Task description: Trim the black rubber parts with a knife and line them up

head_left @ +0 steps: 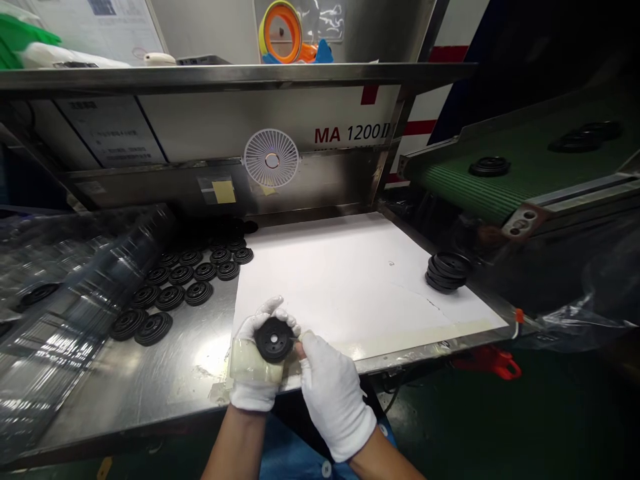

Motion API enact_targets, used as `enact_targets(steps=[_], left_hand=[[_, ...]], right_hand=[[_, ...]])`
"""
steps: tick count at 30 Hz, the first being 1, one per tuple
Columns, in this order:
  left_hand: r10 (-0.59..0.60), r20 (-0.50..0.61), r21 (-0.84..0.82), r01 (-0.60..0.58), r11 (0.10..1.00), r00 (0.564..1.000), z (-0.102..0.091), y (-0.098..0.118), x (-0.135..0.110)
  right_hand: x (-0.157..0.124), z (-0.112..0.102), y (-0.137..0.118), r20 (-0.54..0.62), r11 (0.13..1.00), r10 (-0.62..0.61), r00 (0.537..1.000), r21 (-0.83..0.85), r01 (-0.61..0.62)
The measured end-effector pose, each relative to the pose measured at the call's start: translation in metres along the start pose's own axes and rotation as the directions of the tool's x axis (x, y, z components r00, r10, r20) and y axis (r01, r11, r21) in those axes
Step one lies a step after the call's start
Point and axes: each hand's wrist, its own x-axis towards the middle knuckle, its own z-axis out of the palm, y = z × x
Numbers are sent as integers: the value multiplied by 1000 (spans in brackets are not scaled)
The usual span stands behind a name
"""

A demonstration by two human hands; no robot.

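Observation:
My left hand [253,373], in a white glove with a pale wrap across the palm, grips a black round plastic wheel [273,348] with a light hole at its centre. My right hand [333,390], also gloved in white, is closed in a pinch at the wheel's right edge. Bare skin shows at a fingertip; what the pinch holds is hidden. Both hands are over the front edge of the metal bench. To their left stand rows of similar black wheels [170,298]. A stack of black wheels [447,272] rests on the right of the white sheet [320,280].
Clear plastic trays [75,333] lean at the left. On the right, a green conveyor belt [465,183] carries several black wheels. A small white fan [271,158] hangs below the metal shelf [225,77], where a tape roll [281,32] stands. Red-handled tool [493,363] beneath the bench edge.

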Motion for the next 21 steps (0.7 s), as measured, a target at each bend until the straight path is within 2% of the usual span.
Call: enact_targets(steps=[6, 10, 13, 17, 21], left_hand=[[86, -60, -46, -89, 995, 994, 3, -5, 5], [167, -99, -21, -170, 985, 981, 5, -7, 7], [128, -114, -6, -130, 991, 985, 7, -5, 6], [49, -116, -35, -53, 998, 992, 7, -4, 6], [50, -141, -104, -65, 992, 989, 6, -8, 11]], right_hand=[[-4, 3, -7, 16, 1000, -7, 1000, 20, 7], [-7, 5, -14, 28, 998, -28, 999, 65, 27], [-5, 3, -12, 24, 996, -40, 999, 78, 38], [0, -1, -4, -8, 1000, 20, 1000, 2, -20], [-3, 1, -6, 18, 999, 10, 1000, 35, -11]])
